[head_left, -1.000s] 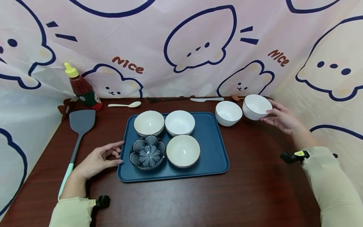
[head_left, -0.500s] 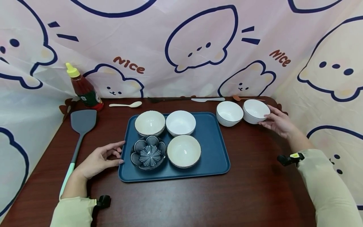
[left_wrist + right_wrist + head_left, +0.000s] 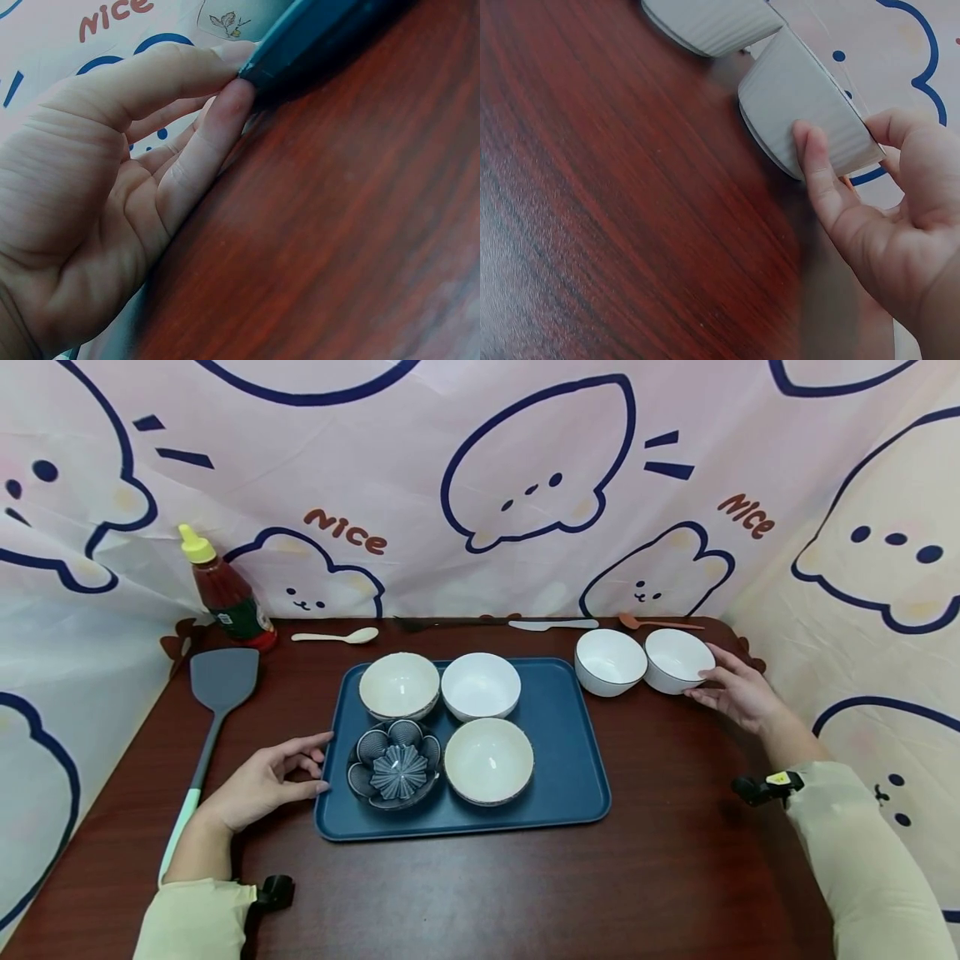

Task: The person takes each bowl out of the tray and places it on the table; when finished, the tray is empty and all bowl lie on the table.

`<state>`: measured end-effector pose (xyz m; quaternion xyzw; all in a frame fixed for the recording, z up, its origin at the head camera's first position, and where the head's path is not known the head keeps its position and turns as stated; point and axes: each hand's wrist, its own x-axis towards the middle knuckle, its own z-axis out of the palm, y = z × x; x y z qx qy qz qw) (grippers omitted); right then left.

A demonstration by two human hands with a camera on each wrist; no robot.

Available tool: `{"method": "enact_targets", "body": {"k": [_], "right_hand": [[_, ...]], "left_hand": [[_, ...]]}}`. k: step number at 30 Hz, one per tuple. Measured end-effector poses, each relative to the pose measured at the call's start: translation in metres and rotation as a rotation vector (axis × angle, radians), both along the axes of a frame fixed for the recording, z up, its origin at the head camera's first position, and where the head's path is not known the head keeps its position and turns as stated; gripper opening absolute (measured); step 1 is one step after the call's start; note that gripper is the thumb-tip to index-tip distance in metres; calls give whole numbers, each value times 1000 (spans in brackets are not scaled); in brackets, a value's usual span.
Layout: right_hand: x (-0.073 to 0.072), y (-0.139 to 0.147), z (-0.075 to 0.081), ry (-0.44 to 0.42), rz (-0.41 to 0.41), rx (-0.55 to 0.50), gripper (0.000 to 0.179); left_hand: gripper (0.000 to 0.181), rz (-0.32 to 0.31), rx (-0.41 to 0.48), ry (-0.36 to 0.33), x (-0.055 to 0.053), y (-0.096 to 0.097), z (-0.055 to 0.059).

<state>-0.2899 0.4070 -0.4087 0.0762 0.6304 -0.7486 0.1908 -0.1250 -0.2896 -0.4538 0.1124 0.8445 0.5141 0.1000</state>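
Note:
My right hand [image 3: 738, 692] holds a small white bowl [image 3: 678, 660] with a thin dark rim by its right side, thumb on the outer wall. A matching white bowl [image 3: 611, 662] stands right beside it, just off the tray's back right corner. At the left, my left hand [image 3: 266, 781] pinches the edge of a blue tray [image 3: 566, 777] between thumb and fingers; the left wrist view shows the fingertips at the tray rim [image 3: 281, 49]. On the tray sit two cream bowls [image 3: 489, 760], a white bowl [image 3: 481, 687] and a dark flower-shaped bowl [image 3: 396, 766].
Along the back lie a cream spoon [image 3: 337, 636], a white knife [image 3: 553, 625] and a wooden spoon [image 3: 660, 623]. A red sauce bottle [image 3: 228, 593] with a yellow cap stands at the back left. A grey spatula [image 3: 223, 678] lies left of the tray. A patterned cloth hangs behind.
My right hand has brought its white bowl down and slightly nearer, beside the matching bowl, uncovering the wooden spoon's handle. My left hand stays at the tray edge.

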Motion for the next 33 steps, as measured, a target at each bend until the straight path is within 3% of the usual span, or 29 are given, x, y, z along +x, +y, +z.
{"method": "enact_targets", "body": {"k": [6,13,23,33], "right_hand": [[4,0,2,8,5,57,77],[9,3,6,75,-23,197,71],[27,14,20,169,-51,143,68],[42,-5,37,234,7,139,62]], "left_hand": [[67,4,-2,-11,-1,0,0],[67,-1,2,1,-1,0,-1],[66,-7,-9,18,-1,1,-1],[66,-6,-9,27,0,-1,-2]]}}
